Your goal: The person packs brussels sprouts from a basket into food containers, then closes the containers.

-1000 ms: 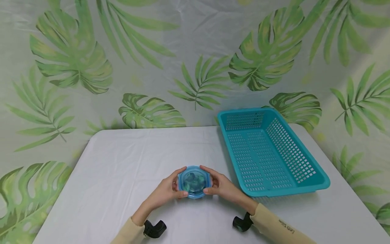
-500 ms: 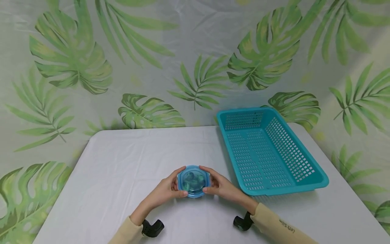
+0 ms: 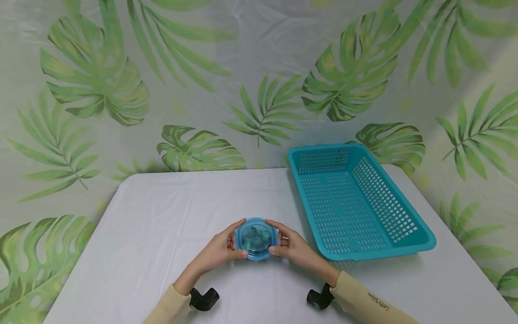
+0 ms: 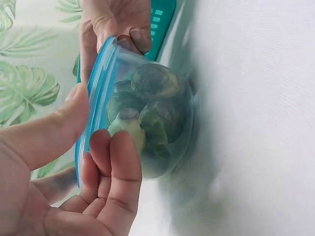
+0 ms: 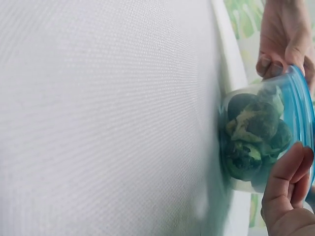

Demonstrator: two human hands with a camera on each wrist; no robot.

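Both hands hold a round, clear plastic container with a blue lid [image 3: 256, 238], near the front middle of the table in the head view. The left hand [image 3: 221, 245] grips its left rim, thumb on the lid and curled fingers under the edge. Opposite, the right hand [image 3: 292, 243] pinches the right rim in the same way. Through the clear wall, several round dark-green pieces [image 4: 160, 108] show, with paler patches; their kind is unclear. The lid sits on the container, which stands upright with its base at or close to the white cloth [image 5: 123, 123].
A teal perforated plastic basket [image 3: 356, 211] stands on the right side of the white-covered table [image 3: 162, 211], right of the right hand. Behind the table hangs a leaf-patterned curtain [image 3: 259, 54]. Black wrist cameras [image 3: 204, 299] sit under both forearms.
The container and both hands have shifted very slightly away from the person. The grip of both hands looks the same.
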